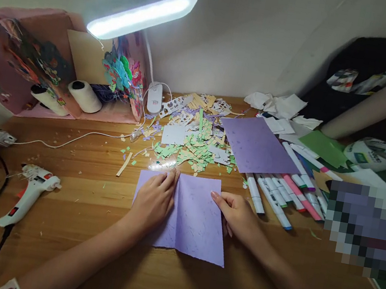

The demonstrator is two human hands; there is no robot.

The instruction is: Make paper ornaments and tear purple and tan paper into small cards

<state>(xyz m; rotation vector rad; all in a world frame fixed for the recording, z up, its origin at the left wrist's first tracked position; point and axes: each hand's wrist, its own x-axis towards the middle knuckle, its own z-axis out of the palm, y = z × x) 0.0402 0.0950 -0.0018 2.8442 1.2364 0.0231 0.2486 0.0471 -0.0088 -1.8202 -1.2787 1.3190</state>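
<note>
A sheet of light purple paper [195, 214] lies on the wooden desk, with a crease running down its middle and its right half raised a little. My left hand [154, 197] rests flat on the left half, its fingers stretched along the crease near the top edge. At the right edge, my right hand [238, 217] pinches the paper between thumb and fingers; some of those fingers are hidden beneath it. Just beyond the sheet is a heap of small green, cream and purple paper scraps [200, 146].
A darker purple sheet [258, 146] lies behind the right hand, beside several markers [280, 200]. On the left lies a glue gun [29, 195] with a cord. A lit lamp [145, 11] hangs above the desk [91, 211]. Thread spools [85, 96] stand at back left.
</note>
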